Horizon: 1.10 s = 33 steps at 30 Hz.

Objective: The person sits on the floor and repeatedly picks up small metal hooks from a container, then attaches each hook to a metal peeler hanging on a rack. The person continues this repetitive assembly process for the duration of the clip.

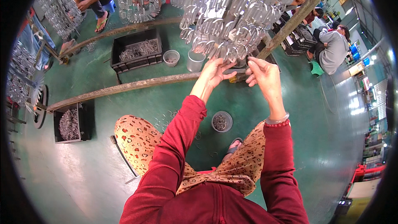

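Observation:
In front of me hangs a dense cluster of shiny, curved metal pieces [232, 20], stacked in tiers. My left hand [210, 76] reaches up to its lowest tier, fingertips curled at the bottom of one metal piece and thumb pointing right. Just to the right, my right hand [265, 76] is raised with thumb and forefinger pinched together. What sits in that pinch is too small to make out. On the floor between my knees stands a small round tub [222, 121] of little metal hooks. Loose hooks [166, 118] lie scattered to its left.
A curved rail [124, 87] crosses ahead of me. Beyond it are a black crate [137, 49] of metal parts, a small white tub [171, 58] and a clear bucket [195, 61]. Another black crate [70, 124] sits left. A slanted pole [296, 16] rises right. Other people sit farther off.

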Available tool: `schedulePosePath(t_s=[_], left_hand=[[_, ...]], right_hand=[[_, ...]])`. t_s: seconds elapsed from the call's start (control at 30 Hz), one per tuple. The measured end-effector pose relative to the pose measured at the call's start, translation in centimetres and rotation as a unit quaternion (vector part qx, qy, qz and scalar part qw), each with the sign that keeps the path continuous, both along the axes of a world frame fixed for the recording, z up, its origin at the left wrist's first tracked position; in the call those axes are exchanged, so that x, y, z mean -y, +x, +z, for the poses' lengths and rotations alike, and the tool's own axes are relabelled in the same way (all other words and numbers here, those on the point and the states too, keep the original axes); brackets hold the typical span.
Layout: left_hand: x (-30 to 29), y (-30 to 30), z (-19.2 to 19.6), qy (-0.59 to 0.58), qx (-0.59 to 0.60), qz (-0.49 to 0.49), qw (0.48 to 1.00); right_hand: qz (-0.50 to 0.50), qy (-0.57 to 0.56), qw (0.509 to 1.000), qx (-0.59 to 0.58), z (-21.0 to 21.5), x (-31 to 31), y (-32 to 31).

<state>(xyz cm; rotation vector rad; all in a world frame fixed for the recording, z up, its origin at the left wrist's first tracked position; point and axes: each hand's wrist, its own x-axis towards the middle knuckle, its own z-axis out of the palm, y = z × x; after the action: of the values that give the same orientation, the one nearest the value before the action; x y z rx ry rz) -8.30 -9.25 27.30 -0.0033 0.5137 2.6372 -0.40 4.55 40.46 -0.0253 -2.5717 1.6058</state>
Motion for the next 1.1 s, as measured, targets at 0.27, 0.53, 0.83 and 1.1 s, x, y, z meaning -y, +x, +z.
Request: schedulePosePath(t_s=[0.27,0.53,0.83,1.1], left_hand=[[-1.6,-1.2,-1.2,0.068,0.009,0.014,0.998],[-2.3,-0.4,-0.3,0.048,0.033,0.062,0.996],[-3.6,0.3,-0.3,0.072,0.03,0.049,0.996],[-3.5,0.8,-0.3,0.049,-0.002,0.042,0.998]], right_hand=[[-0.051,0.187,0.968,-0.158,-2.0,0.9,-3.1],[-0.064,0.21,0.966,-0.14,-1.8,0.3,-5.2],[-0.001,0.199,0.973,-0.114,-1.0,-2.1,-6.1],[0.033,0.169,0.972,-0.161,-1.3,-3.1,-6.1]])
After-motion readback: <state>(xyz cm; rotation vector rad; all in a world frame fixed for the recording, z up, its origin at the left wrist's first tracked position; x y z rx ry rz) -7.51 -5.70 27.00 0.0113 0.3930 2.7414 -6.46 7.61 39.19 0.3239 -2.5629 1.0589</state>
